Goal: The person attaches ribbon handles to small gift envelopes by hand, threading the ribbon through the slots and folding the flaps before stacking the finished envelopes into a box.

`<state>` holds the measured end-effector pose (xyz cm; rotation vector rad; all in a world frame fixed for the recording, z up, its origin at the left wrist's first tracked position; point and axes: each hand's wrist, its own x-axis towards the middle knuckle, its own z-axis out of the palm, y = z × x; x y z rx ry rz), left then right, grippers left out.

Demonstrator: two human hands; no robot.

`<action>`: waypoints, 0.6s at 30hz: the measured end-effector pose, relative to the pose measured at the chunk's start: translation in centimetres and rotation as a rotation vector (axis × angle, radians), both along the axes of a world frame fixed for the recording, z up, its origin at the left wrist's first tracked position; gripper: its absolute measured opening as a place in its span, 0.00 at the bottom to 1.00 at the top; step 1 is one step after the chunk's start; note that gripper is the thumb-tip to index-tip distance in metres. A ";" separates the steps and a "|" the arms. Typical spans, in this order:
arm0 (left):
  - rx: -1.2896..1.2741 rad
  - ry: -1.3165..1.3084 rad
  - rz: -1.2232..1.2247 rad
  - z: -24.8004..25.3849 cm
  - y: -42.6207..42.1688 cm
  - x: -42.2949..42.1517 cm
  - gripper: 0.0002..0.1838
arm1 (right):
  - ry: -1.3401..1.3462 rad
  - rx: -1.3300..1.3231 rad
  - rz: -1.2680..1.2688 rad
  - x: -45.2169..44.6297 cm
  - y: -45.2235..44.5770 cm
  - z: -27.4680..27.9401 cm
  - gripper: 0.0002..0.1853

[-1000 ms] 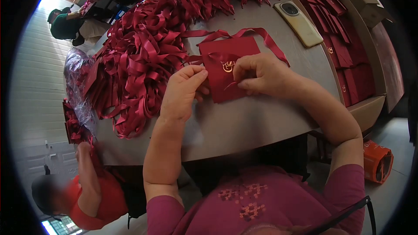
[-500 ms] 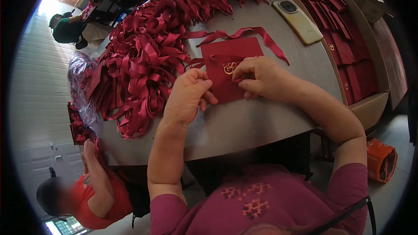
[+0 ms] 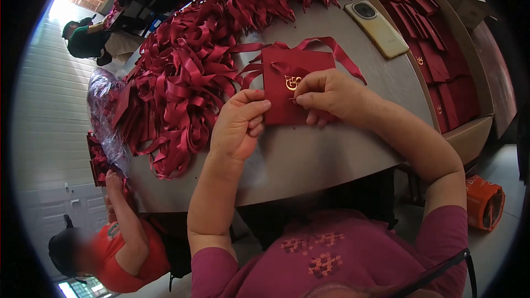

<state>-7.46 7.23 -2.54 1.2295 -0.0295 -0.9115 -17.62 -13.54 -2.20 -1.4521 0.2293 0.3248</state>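
Observation:
A flat dark red gift bag [image 3: 281, 113] with gold lettering lies on the table in front of me. A red ribbon [image 3: 282, 68] crosses its upper part and runs toward my right fingers. My right hand [image 3: 331, 96] is over the bag's right side, thumb and forefinger pinched on what looks like the thin end of that ribbon. At the bag's left edge, my left hand [image 3: 243, 121] has thumb and forefinger pressed together. A small red spot shows at its fingertips, but what they grip is not clear.
A big heap of red ribbons [image 3: 187, 72] covers the table's left and back. A phone [image 3: 381, 33] lies at the right, beside a cardboard box [image 3: 469, 135] of red bags. A co-worker in an orange-red shirt [image 3: 138, 248] sits at the left; an orange bag [image 3: 483, 204] stands on the floor.
The bag has shifted slightly right and up. My left fingers have closed together at its left edge. My right hand has stayed nearly in place, its pinch a little further left.

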 end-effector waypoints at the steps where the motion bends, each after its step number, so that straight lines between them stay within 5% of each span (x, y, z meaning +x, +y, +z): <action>1: -0.019 0.018 0.015 0.2 -0.1 -0.1 0.10 | 0.013 0.018 -0.021 0.0 0.0 0.1 0.08; 18: -0.024 -0.140 -0.187 1.8 -0.5 -0.8 0.14 | -0.093 -0.059 -0.019 0.3 1.0 -1.6 0.05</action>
